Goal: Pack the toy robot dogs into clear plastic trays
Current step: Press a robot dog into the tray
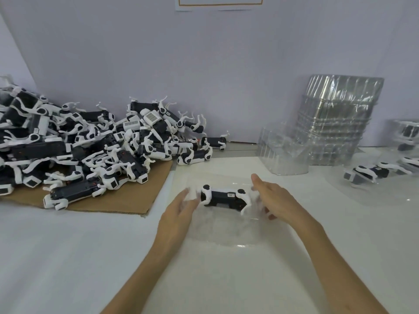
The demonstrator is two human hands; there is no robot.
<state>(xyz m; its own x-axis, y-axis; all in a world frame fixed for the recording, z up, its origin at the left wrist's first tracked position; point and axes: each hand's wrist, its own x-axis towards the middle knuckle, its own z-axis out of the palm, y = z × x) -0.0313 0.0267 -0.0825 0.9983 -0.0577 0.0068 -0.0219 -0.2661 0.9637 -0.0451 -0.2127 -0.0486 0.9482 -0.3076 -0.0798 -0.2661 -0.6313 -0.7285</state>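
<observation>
Though clear, glossy tray (pixel 217 237) around blocky dog (pixel 223 197)

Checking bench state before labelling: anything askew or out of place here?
Yes. The stack of empty clear trays sits crooked, with its layers offset rather than square. A couple of toy robot dogs have spilled from the pile and lie off the cardboard sheet on the bare table. No damage visible.
</observation>
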